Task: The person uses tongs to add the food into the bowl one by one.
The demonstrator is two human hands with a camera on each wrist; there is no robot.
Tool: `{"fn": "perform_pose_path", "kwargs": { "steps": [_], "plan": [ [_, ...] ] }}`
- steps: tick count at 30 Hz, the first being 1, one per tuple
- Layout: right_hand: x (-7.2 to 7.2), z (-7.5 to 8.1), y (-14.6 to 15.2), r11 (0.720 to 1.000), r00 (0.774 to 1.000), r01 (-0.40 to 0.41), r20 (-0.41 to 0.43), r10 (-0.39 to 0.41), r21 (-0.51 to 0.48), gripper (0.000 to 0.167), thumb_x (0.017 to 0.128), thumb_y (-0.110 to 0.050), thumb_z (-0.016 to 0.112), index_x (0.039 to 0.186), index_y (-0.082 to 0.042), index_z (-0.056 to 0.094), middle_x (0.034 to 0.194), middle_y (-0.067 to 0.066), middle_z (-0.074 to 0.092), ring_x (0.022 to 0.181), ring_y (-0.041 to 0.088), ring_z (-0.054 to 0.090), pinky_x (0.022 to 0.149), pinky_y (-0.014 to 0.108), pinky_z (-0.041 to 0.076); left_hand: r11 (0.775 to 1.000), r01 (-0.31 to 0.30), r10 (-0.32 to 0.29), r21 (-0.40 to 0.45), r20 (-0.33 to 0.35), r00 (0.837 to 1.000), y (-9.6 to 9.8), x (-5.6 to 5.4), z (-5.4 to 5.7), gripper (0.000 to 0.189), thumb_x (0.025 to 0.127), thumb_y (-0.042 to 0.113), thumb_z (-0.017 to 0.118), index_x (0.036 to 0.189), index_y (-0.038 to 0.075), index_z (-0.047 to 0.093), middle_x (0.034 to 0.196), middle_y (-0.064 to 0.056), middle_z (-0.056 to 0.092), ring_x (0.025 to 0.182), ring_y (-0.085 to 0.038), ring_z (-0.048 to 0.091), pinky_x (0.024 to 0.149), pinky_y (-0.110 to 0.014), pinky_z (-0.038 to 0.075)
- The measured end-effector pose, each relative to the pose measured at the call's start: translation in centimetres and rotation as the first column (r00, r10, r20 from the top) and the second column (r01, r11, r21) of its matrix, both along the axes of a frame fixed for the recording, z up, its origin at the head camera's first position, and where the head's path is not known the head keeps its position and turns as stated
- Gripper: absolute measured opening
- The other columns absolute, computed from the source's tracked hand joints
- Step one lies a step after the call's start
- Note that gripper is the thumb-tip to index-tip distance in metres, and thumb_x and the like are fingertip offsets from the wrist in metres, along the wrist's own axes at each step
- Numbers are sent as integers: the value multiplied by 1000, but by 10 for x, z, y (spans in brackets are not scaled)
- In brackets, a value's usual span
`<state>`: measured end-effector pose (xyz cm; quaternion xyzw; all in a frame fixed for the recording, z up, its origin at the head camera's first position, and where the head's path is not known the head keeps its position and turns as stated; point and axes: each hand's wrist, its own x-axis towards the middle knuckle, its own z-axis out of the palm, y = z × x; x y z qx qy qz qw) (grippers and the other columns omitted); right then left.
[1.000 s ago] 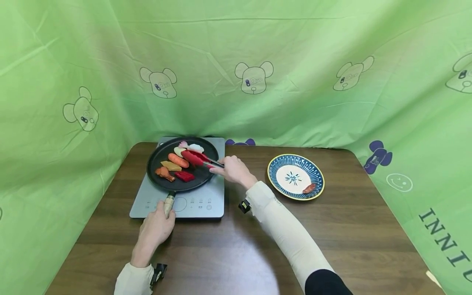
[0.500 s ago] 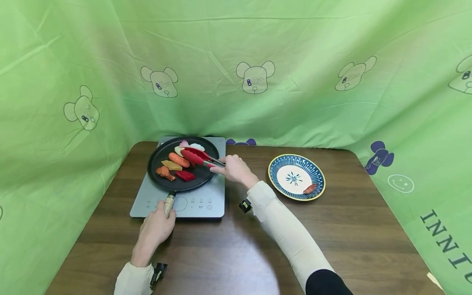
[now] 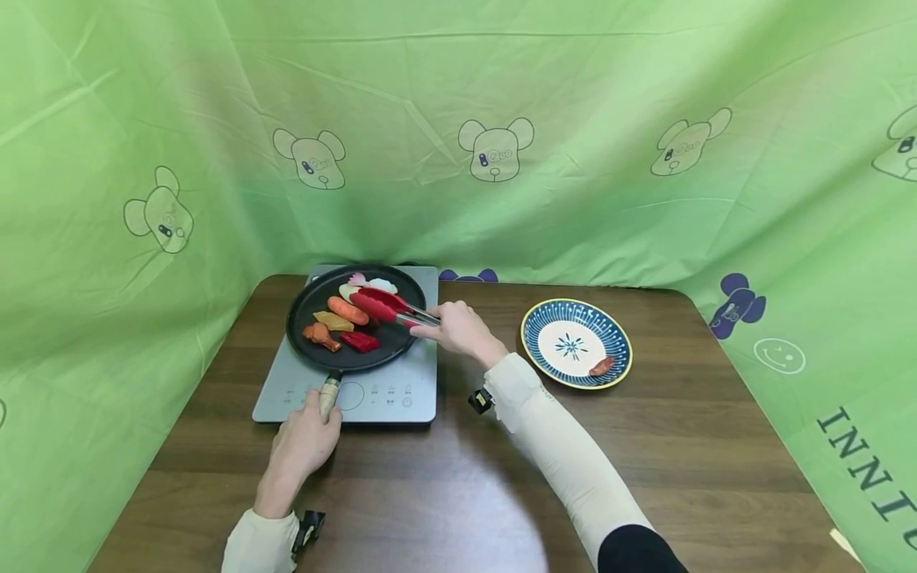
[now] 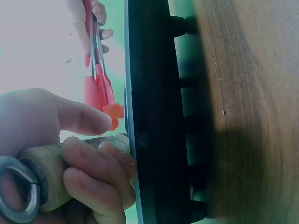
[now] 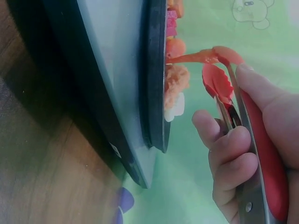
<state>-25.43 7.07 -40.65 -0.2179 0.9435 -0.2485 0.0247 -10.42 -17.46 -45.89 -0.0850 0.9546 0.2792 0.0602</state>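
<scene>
My left hand (image 3: 304, 442) grips the wooden handle (image 3: 329, 396) of a round black frying pan (image 3: 396, 344). My right hand (image 3: 462, 330) holds red-tipped tongs (image 5: 261, 144) over the pan's right side. Their heads are spread apart; one reaches down among the food beside a rough orange-brown piece (image 5: 176, 84), which the tongs cover in the head view. Also in the pan lie an orange sausage-shaped piece (image 3: 349, 310), a yellow piece (image 3: 333, 321), a drumstick (image 3: 321, 337), a red piece (image 3: 360, 341), a pale slice (image 3: 348, 291) and a white piece with a pink tail (image 3: 382, 285).
Under the pan is a grey induction cooktop (image 3: 286, 398) on the wooden table (image 3: 401, 493). To the right stands a blue-and-white plate (image 3: 555, 366) with a small reddish-brown piece (image 3: 602, 366) on it. A green printed cloth (image 3: 573, 223) hangs behind the table.
The right hand and tongs have shifted very slightly to the right over the pan. The left hand has kept its grip on the handle, and the food has not visibly moved.
</scene>
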Motion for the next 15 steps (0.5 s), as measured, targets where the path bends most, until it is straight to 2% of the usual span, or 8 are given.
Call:
{"fn": "perform_pose_path", "kwargs": {
  "steps": [9,15],
  "plan": [
    [8,6,2,999,999,-39,7,39,-10,33,86,-50,63,94,-18,68,68,0,53,58,12,44,53,27,36,1000,-1,0,-8,-5,1000,0,1,1,54,94,29,45,132,-6,30,71,-16,51,54,-26,48,47,-37,36],
    [9,9,5,1000,1000,-19,8,19,-2,47,86,-50,63,117,-15,67,76,2,58,66,15,49,57,28,39,1000,1,-1,-9,-19,1000,0,0,0,52,94,29,45,131,-6,32,72,-17,52,54,-26,48,47,-38,36]
  ]
}}
